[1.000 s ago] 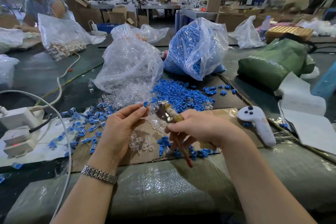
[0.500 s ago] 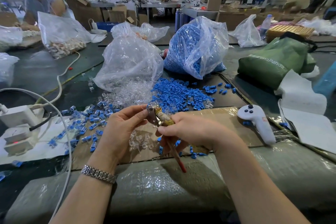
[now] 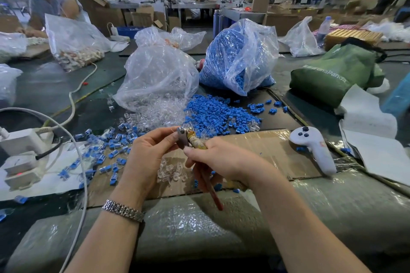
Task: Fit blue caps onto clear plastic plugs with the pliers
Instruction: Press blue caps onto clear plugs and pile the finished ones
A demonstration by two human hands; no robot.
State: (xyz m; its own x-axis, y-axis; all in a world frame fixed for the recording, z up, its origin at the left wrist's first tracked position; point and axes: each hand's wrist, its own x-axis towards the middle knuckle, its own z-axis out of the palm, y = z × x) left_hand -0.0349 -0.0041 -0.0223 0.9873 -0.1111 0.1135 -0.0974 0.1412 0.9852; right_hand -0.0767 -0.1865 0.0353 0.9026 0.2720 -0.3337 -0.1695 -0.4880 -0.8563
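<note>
Your right hand (image 3: 224, 162) gripped the pliers (image 3: 188, 139) by their handles, while your left hand (image 3: 146, 157) pinched something unclear at the metal head.

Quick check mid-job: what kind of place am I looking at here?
Most likely a factory assembly floor: bulk bag of blue caps, bag of clear plugs spilling onto a long workbench, cardboard boxes stacked behind, another worker at the same bench.

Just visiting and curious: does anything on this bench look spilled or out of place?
Blue caps lie spilled from their bag across the table, and a white handheld controller sits oddly among the parts.
</note>
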